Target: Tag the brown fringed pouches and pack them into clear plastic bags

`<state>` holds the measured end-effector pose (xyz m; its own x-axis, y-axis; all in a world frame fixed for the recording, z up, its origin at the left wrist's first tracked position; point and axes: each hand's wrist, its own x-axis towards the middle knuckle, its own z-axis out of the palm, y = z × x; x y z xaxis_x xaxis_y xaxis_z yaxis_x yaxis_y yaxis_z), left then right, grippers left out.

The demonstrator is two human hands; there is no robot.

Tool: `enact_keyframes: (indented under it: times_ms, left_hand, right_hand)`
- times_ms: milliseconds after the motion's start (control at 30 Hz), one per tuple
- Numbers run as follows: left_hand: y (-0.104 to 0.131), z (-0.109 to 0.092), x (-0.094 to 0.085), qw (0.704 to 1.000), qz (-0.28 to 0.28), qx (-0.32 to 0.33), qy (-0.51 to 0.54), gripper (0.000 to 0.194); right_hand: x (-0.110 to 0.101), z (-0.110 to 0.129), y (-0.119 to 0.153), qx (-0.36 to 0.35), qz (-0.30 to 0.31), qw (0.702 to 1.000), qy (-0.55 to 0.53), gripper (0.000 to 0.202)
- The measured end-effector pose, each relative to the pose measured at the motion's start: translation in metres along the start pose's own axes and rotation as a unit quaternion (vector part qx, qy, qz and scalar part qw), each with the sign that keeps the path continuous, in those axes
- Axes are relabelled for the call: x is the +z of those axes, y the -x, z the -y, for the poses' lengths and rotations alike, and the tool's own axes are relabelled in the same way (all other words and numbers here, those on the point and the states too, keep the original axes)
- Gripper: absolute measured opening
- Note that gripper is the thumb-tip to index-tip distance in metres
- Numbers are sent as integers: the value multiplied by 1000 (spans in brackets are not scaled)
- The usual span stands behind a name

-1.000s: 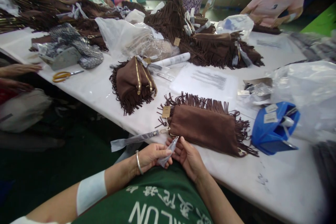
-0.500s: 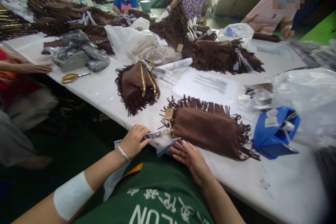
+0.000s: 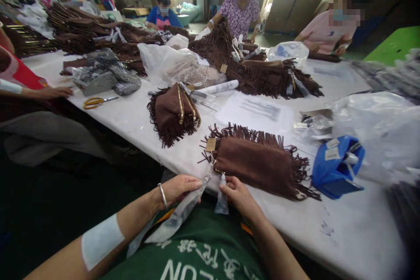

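Observation:
A brown fringed bag (image 3: pixel 257 162) lies flat at the near edge of the white table (image 3: pixel 131 124), a cardboard tag (image 3: pixel 210 144) at its left end. Left of the bag's corner, my left hand (image 3: pixel 182 189) pinches a long clear plastic sleeve (image 3: pixel 180 216) near a metal clasp. Closed fingers of my right hand (image 3: pixel 236 192) hold a short clear plastic wrap (image 3: pixel 222 199) hanging below the bag's zipper end. A second brown fringed bag (image 3: pixel 170 109) with gold zippers stands farther back to the left.
Yellow-handled scissors (image 3: pixel 95 103) lie at the left, near another person's hand (image 3: pixel 54 92). On the right are a blue container (image 3: pixel 337 166) and plastic bags (image 3: pixel 377 127). Papers (image 3: pixel 256 109) and piled brown bags (image 3: pixel 269 76) sit farther back, with people beyond.
A long plastic sleeve now covers the strap by my left hand. My right hand has gone from spread fingers to pinching the short wrap. The person at left has shifted.

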<state>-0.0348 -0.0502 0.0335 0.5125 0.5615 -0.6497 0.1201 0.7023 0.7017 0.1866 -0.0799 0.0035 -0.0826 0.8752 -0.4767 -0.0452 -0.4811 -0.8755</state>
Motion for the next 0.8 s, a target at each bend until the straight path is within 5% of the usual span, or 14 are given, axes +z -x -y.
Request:
enact_keyframes:
  times_ms: [100,200,267,367,600,800]
  left_hand:
    - [-5,-7,4,999,1,-1,49,35]
    - [-14,-7,7,999,-11,6,29,34]
    - [-20,-3,12,1000,0,-4,14,37]
    - [-31,6,25,999,27,-16,27,45]
    - [-62,15,62,997,-19,5,72,53]
    - [-71,20,64,998,-50,25,-6,54]
  right_hand:
    - [-20,6,15,-99,-96,974,180,29]
    - [-51,10,25,-269,-200,848,410,32]
    - [-72,7,23,-336,-200,775,497,39]
    - [-93,-3,11,-353,-175,717,575,43]
    - [-95,-1,-5,-330,-128,758,548,30]
    - [-77,11,5,-252,-96,815,512,30]
